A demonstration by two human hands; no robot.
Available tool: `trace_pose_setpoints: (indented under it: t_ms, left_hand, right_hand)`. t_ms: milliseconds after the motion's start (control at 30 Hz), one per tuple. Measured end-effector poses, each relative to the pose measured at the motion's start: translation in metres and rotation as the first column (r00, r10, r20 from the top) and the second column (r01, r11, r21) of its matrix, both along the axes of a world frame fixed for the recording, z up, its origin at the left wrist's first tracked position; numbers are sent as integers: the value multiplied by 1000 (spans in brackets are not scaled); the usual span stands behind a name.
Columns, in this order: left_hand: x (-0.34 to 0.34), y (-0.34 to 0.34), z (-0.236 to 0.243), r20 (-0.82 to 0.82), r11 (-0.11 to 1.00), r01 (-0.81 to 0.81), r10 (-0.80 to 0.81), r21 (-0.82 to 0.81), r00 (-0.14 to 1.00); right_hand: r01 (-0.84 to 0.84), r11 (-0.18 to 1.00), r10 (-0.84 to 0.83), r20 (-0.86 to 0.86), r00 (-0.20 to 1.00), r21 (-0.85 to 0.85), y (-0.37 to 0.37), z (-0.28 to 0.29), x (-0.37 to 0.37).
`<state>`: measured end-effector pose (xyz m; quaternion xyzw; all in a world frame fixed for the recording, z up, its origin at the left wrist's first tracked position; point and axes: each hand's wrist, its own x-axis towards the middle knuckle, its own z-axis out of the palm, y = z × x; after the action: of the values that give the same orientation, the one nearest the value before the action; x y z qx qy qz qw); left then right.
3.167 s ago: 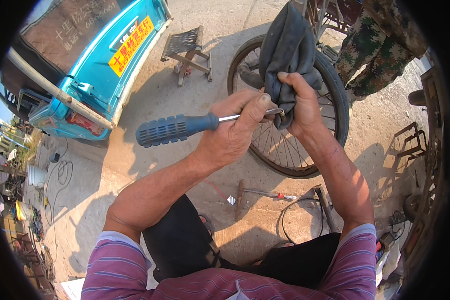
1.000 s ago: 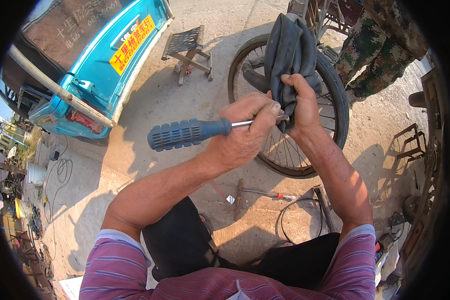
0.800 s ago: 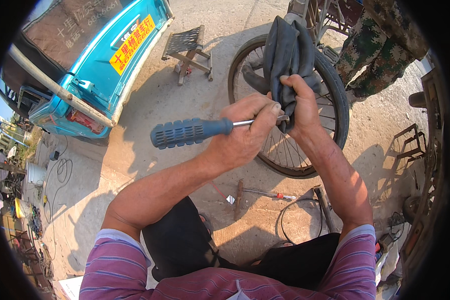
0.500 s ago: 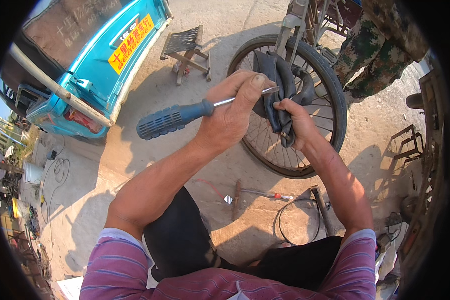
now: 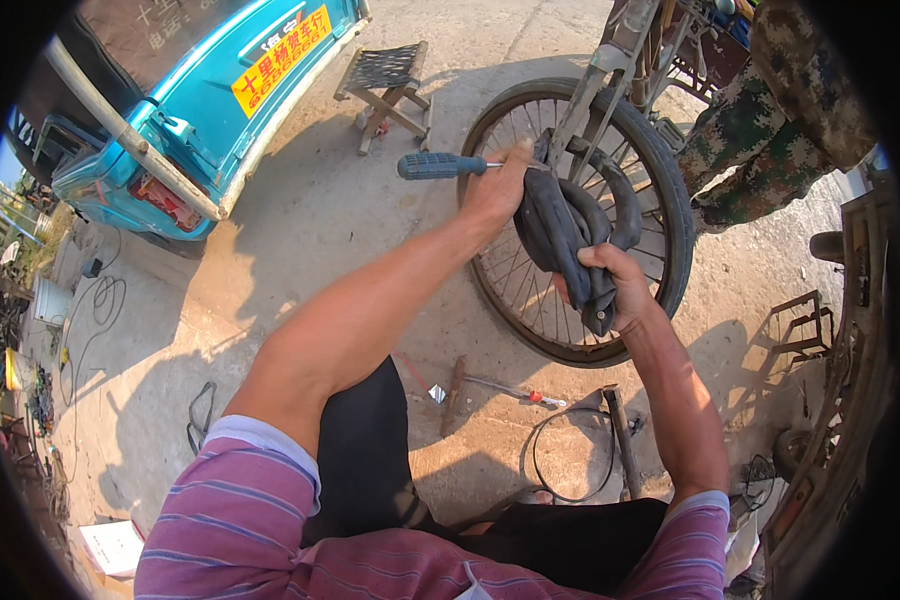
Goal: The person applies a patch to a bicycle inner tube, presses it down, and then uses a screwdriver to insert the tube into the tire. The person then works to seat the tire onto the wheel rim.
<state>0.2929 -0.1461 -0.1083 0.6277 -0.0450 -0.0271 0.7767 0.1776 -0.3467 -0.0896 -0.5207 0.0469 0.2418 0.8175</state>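
A folded black inner tube (image 5: pixel 550 225) is held up between my hands, in front of a spoked bicycle wheel (image 5: pixel 678 205). My left hand (image 5: pixel 498 190) is closed at the bundle's upper end, with a flat-tipped screwdriver (image 5: pixel 440 166) across it. The blue ribbed handle points left and the tip is hidden by the thumb and the tube. Whether those fingers also grip the rubber is hard to see. Lower down, my right hand (image 5: pixel 625 285) is closed around the tube's lower end, thumb on top. A small valve end shows below that thumb.
On the ground lie a hammer (image 5: pixel 622 440), a thin black cable loop (image 5: pixel 536 462) and a red-ended rod (image 5: pixel 542 398). A folding stool (image 5: pixel 385 72) stands far left of the wheel, near a blue vehicle (image 5: pixel 185 125). Someone in camouflage trousers (image 5: pixel 745 150) stands at right.
My left hand has moved away from me, and the screwdriver has swung from slanted to nearly level. My right hand has come down, and the inner tube now hangs longer between them.
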Motion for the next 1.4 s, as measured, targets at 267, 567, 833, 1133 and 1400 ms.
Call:
trace_pose_setpoints:
  t_ms: [267, 567, 833, 1133, 1400]
  left_hand:
    - [-1, -14, 6, -223, 983, -37, -4, -181, 975]
    - [-9, -23, 16, -8, 993, -70, 71, 90, 997]
    - [-19, -28, 7, 178, 981, -109, 80, 163, 981]
    - [-18, -18, 13, 75, 979, -76, 62, 191, 995]
    - [-7, 13, 32, -10, 985, -59, 61, 163, 998]
  right_hand:
    - [26, 999, -25, -50, 998, 23, 8, -3, 12]
    - [173, 984, -175, -46, 983, -49, 10, -15, 24]
    - [94, 994, -95, 25, 995, 58, 20, -7, 32]
    - [62, 998, -62, -25, 998, -1, 41, -2, 45]
    - [126, 992, -126, -4, 992, 11, 52, 2, 53]
